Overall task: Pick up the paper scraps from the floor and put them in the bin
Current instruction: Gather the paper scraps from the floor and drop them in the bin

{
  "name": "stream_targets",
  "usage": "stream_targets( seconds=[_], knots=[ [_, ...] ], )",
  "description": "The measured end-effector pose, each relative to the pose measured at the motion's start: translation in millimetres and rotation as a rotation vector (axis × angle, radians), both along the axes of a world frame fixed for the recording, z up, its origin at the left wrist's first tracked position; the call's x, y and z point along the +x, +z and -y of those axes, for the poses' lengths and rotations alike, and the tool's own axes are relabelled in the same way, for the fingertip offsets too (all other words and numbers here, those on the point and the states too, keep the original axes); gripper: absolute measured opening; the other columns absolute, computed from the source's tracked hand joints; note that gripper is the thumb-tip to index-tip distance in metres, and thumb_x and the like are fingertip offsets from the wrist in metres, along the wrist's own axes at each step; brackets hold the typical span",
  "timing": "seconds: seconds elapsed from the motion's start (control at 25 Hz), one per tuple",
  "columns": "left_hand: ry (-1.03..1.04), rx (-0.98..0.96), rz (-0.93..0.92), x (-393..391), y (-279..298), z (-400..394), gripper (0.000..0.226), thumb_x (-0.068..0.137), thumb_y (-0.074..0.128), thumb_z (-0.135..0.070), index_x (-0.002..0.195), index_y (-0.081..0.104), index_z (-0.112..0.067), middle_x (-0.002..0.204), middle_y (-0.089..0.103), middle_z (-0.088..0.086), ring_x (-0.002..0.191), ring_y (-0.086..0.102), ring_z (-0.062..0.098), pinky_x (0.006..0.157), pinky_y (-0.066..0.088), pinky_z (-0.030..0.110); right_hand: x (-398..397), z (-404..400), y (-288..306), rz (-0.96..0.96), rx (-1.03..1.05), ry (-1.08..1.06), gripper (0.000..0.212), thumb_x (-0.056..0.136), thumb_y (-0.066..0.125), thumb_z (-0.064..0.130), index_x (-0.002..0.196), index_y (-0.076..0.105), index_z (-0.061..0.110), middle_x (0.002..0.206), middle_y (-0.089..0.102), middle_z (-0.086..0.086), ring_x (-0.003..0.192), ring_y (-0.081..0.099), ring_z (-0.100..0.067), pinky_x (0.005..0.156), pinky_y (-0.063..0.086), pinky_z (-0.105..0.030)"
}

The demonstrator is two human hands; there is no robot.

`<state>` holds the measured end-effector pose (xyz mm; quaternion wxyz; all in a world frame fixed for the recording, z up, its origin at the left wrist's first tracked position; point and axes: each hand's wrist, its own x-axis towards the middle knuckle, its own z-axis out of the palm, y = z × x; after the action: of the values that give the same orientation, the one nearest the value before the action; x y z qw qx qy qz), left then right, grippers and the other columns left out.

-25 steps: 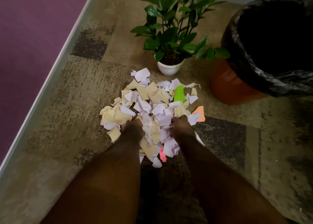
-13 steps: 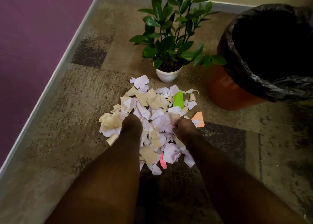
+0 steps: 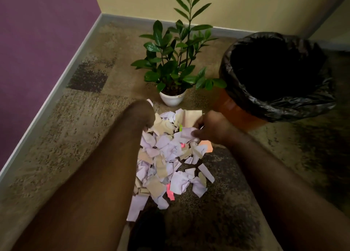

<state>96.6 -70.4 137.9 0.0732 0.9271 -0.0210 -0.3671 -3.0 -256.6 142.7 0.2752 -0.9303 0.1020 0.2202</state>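
Observation:
A pile of torn paper scraps [image 3: 170, 167], mostly lilac and tan with bits of pink, green and orange, lies on the carpet between my arms. My left hand [image 3: 141, 115] and my right hand [image 3: 212, 127] are raised above the pile's far end and grip a bunch of scraps [image 3: 176, 121] between them. Their fingers curl under the paper and are mostly hidden. The bin [image 3: 244, 116] is orange with a black liner and stands to the right of my right hand, its mouth open and dark.
A potted plant [image 3: 172, 97] in a white pot stands just beyond the pile, its leaves touching the bin's liner. A purple wall [image 3: 37, 42] with a grey skirting runs along the left; a yellow wall closes the corner behind. Patterned carpet [image 3: 85, 137] surrounds everything.
Both hands have closed on scraps and lifted a bunch off the pile, up and away from me. The view has tilted up, showing the corner walls.

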Motion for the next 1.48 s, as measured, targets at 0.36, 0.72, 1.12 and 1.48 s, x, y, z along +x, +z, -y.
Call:
stream_targets(
  seconds=[0.36,0.72,1.12,1.48],
  knots=[
    [0.058,-0.393,0.635,17.8,139.0,103.0,0.018,0.079,0.073,-0.021,0.091,0.063,-0.012,0.084,0.062,0.003,0.071,0.057,0.014,0.048,0.037,0.024,-8.1,65.0,120.2,0.306,0.095,-0.261,0.004,0.082,0.074,0.024,0.08,0.073,0.022,0.07,0.07,0.007,0.058,0.06,-0.002,0.05,0.047,-0.016],
    [-0.011,-0.803,0.775,14.0,98.9,196.7,0.008,0.083,0.069,-0.018,0.086,0.076,-0.021,0.093,0.075,-0.003,0.084,0.068,0.011,0.073,0.055,0.022,4.5,153.1,88.4,0.447,-0.078,-0.645,0.022,0.086,0.071,0.023,0.102,0.072,0.008,0.094,0.073,-0.014,0.08,0.07,-0.02,0.078,0.06,-0.034],
    [-0.523,-0.486,0.55,3.1,55.5,230.9,0.024,0.088,0.056,-0.019,0.108,0.068,-0.016,0.112,0.069,0.006,0.104,0.063,0.023,0.089,0.053,0.034,23.3,162.4,31.7,0.333,-0.235,-0.627,0.032,0.084,0.073,0.024,0.108,0.072,0.004,0.109,0.071,-0.016,0.105,0.066,-0.027,0.09,0.051,-0.032],
    [-0.499,-0.71,0.613,-2.6,71.6,193.1,0.034,0.081,0.05,-0.007,0.096,0.071,-0.028,0.112,0.061,-0.006,0.105,0.056,0.015,0.087,0.05,0.028,19.7,148.0,27.0,0.383,-0.179,-0.618,0.019,0.085,0.07,0.026,0.102,0.074,0.019,0.105,0.072,-0.006,0.094,0.067,-0.019,0.082,0.051,-0.026]
  ],
)
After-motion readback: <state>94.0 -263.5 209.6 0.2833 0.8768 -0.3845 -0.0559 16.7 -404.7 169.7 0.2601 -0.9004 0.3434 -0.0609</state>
